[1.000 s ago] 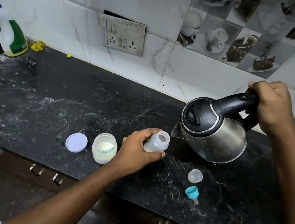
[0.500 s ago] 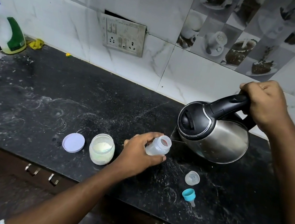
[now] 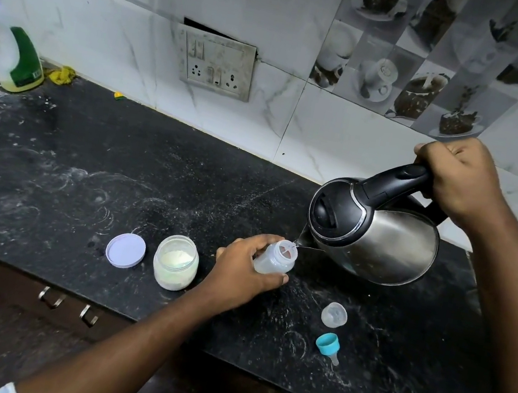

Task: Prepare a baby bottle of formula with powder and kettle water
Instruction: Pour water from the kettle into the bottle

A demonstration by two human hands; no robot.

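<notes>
My left hand grips a small clear baby bottle standing on the black counter, mouth open. My right hand holds the black handle of a steel kettle, tipped left with its spout at the bottle's mouth. A thin stream of water runs into the bottle. An open jar of pale formula powder stands left of my left hand, its white lid flat beside it. The bottle's clear cap and blue ring with teat lie on the counter to the right.
A white and green cleaner bottle stands at the far left by the wall, with a yellow cloth next to it. A switch and socket plate is on the tiled wall. Drawer handles show below the counter's front edge.
The kettle has tilted further left and its spout has reached the bottle's mouth; water is now pouring. My left hand has kept the bottle in place.
</notes>
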